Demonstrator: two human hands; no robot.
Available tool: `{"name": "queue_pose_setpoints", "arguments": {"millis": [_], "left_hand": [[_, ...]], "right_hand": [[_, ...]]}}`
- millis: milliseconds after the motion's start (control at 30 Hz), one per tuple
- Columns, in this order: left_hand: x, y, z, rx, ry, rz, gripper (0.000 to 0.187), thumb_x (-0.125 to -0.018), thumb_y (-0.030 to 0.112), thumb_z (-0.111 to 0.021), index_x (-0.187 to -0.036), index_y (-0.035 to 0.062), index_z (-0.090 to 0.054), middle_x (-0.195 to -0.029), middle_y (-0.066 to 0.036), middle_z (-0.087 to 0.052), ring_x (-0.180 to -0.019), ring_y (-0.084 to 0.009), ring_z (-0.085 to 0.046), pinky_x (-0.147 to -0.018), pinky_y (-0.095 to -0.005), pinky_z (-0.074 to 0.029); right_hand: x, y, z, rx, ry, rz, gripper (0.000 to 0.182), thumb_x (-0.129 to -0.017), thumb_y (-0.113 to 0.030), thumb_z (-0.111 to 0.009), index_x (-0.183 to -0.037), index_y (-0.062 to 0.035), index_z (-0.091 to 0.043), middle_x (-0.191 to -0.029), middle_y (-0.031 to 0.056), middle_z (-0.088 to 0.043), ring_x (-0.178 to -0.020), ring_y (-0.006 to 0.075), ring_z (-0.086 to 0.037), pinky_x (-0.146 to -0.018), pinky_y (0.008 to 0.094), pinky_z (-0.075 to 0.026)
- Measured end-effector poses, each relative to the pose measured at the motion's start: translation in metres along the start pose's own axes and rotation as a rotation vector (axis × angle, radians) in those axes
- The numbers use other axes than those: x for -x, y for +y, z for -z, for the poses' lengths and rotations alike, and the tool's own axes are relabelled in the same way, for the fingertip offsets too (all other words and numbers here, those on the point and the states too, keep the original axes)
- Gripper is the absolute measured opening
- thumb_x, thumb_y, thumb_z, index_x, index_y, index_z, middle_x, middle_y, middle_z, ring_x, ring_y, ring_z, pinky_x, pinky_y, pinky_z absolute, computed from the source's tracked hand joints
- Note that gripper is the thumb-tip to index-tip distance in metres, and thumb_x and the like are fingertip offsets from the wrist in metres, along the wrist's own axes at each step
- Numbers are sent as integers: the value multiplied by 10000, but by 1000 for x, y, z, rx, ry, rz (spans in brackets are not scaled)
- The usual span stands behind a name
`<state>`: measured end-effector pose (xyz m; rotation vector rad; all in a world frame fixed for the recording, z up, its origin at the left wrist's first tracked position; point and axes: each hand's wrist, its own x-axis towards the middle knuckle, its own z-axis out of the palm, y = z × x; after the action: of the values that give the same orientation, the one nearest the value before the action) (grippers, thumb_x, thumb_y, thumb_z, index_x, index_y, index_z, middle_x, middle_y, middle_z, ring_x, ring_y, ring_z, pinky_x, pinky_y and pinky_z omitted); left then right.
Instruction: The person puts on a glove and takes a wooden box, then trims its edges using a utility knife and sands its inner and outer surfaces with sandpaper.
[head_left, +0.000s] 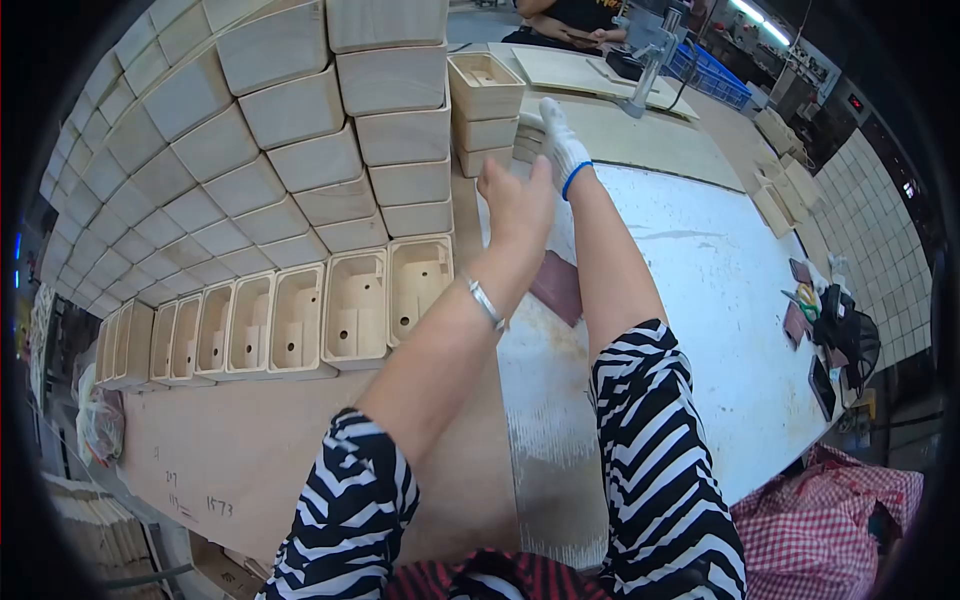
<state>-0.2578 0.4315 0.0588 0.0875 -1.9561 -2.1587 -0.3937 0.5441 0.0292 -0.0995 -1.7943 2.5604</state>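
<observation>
My left hand point(519, 203), bare with a silver bracelet point(485, 303) at the wrist, reaches forward over the table. Thumb and forefinger stand apart, with nothing visible between them; the other fingers are mostly hidden. Just beyond it is a short stack of pale wooden boxes point(489, 100). To its right, my right hand point(564, 143) wears a white glove with a blue cuff, its visible fingers stretched forward. Beside the glove lie curved pale wooden pieces point(528, 147), partly covered by the hands. Below the hands, a dark reddish sheet point(558, 287) rests on the white tabletop point(680, 300).
A tall wall of stacked wooden boxes point(290, 130) rises at left, with a row of open ones point(296, 318) before it. A metal post point(650, 75) stands on the far boards. Scissors point(802, 297) and a phone point(821, 388) lie at right. Another person point(575, 22) sits opposite.
</observation>
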Motion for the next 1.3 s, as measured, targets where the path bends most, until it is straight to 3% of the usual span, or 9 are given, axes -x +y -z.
{"name": "queue_pose_setpoints", "arguments": {"millis": [67, 200, 333, 433, 567, 833, 967, 1100, 1300], "left_hand": [[-26, -6, -6, 35, 12, 80, 804, -861, 322, -694, -1413, -119, -311, -1462, -273, -369, -1368, -340, -373, -1110, -359, -325], [-61, -19, -17, -332, 344, 162, 803, -811, 326, -728, -1366, -127, -365, -1392, -284, -457, -1309, -353, -455, -1071, -360, -376], [-82, -25, -8, -332, 249, 249, 930, -754, 380, -762, -1408, -90, -296, -1432, -318, -361, -1363, -415, -368, -1114, -416, -354], [-91, -40, -8, -196, 234, 81, 712, -734, 281, -794, -1256, -101, -497, -1213, -262, -614, -1141, -353, -600, -973, -393, -455], [-89, -44, -5, -224, 207, 74, 692, -719, 263, -809, -1237, -92, -517, -1220, -242, -620, -1136, -325, -605, -962, -383, -462], [-31, -49, 5, -202, -58, 80, 585, -759, 189, -783, -1231, -58, -540, -1175, -172, -650, -1078, -263, -625, -931, -367, -477], [25, -22, 23, -84, -182, 181, 569, -801, 140, -748, -1282, -41, -502, -1195, -160, -634, -1109, -251, -609, -956, -357, -464], [66, -3, 44, -96, -273, 227, 623, -764, 162, -765, -1273, -49, -473, -1235, -225, -588, -1113, -291, -606, -934, -355, -491], [115, -12, 73, -68, -358, 202, 632, -785, 149, -747, -1312, -52, -461, -1243, -196, -601, -1142, -277, -597, -951, -356, -480]], "right_hand": [[14, -7, -13, -4, -33, -22, 723, -929, -619, -514, -1427, -97, -474, -1357, 144, -558, -1202, 273, -554, -1007, 387, -434], [8, -7, -15, 14, -127, -51, 769, -929, -630, -500, -1460, -80, -417, -1425, 164, -498, -1245, 279, -523, -1048, 391, -401], [0, 8, -9, 50, -220, -2, 810, -938, -652, -455, -1472, -47, -385, -1460, 181, -460, -1300, 291, -475, -1097, 390, -355], [-6, 17, -11, 71, -218, 34, 741, -958, -612, -459, -1444, -52, -435, -1433, 132, -504, -1270, 261, -498, -1053, 367, -399], [-33, 46, -2, 85, -135, 74, 746, -972, -624, -414, -1430, -38, -453, -1408, 131, -521, -1253, 240, -485, -1053, 339, -380], [67, 21, 18, 198, -169, -54, 712, -995, -595, -398, -1417, -25, -464, -1344, 119, -545, -1115, 198, -518, -958, 328, -431], [126, 22, 31, 474, -130, 145, 644, -1022, -546, -375, -1411, -41, -467, -1322, 112, -563, -1093, 195, -548, -937, 322, -454], [175, 21, 26, 464, -122, 126, 593, -1039, -512, -365, -1406, -58, -465, -1320, 102, -564, -1112, 186, -565, -954, 325, -459], [255, 1, 20, 253, -89, -92, 618, -1033, -526, -373, -1441, -64, -428, -1360, 97, -536, -1206, 185, -543, -1002, 327, -446]]}}
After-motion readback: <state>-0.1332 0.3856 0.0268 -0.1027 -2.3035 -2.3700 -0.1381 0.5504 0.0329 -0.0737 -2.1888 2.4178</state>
